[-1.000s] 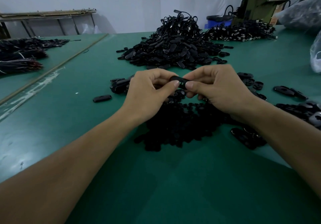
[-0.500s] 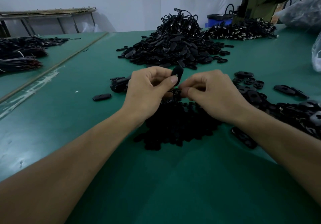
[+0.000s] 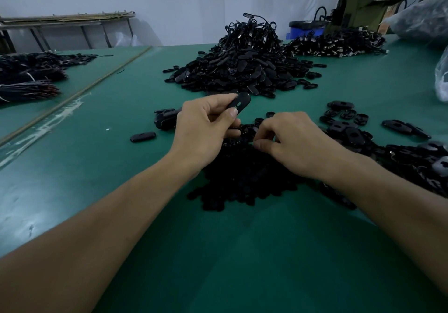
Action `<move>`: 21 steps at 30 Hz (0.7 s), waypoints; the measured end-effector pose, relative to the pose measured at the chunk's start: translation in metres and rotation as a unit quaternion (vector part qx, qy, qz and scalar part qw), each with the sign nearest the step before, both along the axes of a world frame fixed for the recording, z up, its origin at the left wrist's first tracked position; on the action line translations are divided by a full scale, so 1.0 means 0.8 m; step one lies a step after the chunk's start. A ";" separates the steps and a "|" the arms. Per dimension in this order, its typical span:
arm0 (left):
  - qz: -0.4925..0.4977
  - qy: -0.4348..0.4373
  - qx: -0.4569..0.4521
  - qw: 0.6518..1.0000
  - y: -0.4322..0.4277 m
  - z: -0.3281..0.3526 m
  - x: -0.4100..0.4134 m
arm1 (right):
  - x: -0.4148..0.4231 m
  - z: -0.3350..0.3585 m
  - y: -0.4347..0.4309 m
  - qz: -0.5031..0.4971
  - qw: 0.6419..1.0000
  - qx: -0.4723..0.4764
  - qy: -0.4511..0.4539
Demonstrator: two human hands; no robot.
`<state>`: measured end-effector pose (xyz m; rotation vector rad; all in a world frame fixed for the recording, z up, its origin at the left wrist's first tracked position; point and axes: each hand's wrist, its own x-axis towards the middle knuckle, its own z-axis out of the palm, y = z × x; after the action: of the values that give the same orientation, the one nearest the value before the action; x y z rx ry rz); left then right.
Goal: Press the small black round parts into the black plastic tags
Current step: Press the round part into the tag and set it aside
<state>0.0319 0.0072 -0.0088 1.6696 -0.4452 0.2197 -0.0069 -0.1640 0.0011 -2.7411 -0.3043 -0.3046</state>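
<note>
fingers (image 3: 232, 113) of the left hand (image 3: 206, 128) are pinched on a black plastic tag (image 3: 240, 103) by its end, above the middle of the desk (image 3: 97, 167); right hand (image 3: 291, 140) curled over small black round parts (image 3: 242, 181), hold unclear; tag judged light, stiff.

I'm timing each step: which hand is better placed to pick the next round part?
Right. The right hand is down at the pile of round parts, while the left hand is busy holding a tag.

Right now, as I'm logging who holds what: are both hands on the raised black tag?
No, only the left hand pinches the black tag; the right hand is down at the pile of small round parts.
</note>
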 end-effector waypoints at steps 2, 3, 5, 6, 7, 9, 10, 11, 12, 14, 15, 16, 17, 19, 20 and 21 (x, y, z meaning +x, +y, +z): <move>0.011 0.001 0.009 1.000 0.000 0.000 0.001 | 0.001 -0.001 0.000 0.000 1.000 0.008 -0.019; 0.018 0.002 0.013 1.000 0.001 0.000 0.002 | 0.002 -0.001 -0.001 0.001 0.999 0.030 -0.030; 0.027 0.000 0.020 0.999 0.001 0.000 0.002 | 0.001 0.001 -0.002 0.003 0.996 0.080 -0.049; 0.031 -0.002 0.023 0.999 0.002 0.000 0.002 | 0.000 0.001 -0.003 0.005 0.994 0.097 -0.056; 0.032 -0.004 0.027 0.999 0.002 0.000 0.002 | -0.001 0.001 -0.003 0.008 0.992 0.112 -0.061; 0.031 -0.003 0.029 0.999 0.003 0.001 0.001 | -0.002 0.002 -0.004 0.012 0.987 0.143 -0.070; 0.031 0.001 0.027 0.999 0.003 0.001 0.001 | -0.002 0.002 -0.004 0.016 0.986 0.151 -0.070; 0.032 0.004 0.021 0.999 0.004 0.001 0.001 | -0.003 0.002 -0.005 0.020 0.986 0.148 -0.072; 0.032 0.006 0.015 0.999 0.004 0.001 0.001 | -0.003 0.002 -0.005 0.025 0.987 0.141 -0.073; 0.033 0.008 0.011 0.999 0.004 -0.001 0.002 | -0.003 0.004 -0.005 0.032 0.987 0.136 -0.077; 0.033 0.008 0.012 0.999 0.004 -0.002 0.002 | -0.004 0.004 -0.004 0.034 0.987 0.140 -0.077; 0.032 0.008 0.013 0.999 0.004 -0.002 0.002 | -0.005 0.004 -0.004 0.034 0.985 0.152 -0.077; 0.032 0.008 0.014 0.999 0.004 -0.003 0.002 | -0.005 0.004 -0.004 0.035 0.982 0.171 -0.073; 0.034 0.007 0.016 0.999 0.004 -0.004 0.003 | -0.006 0.004 -0.004 0.040 0.973 0.216 -0.068; 0.035 0.007 0.017 0.999 0.004 -0.004 0.003 | -0.006 0.005 -0.004 0.038 0.970 0.231 -0.068; 0.035 0.007 0.019 0.999 0.005 -0.004 0.003 | -0.006 0.006 -0.005 0.034 0.968 0.238 -0.069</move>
<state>0.0345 0.0108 -0.0120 1.7246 -0.3819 0.2520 -0.0120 -0.1678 0.0056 -2.2363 -0.3139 -0.4823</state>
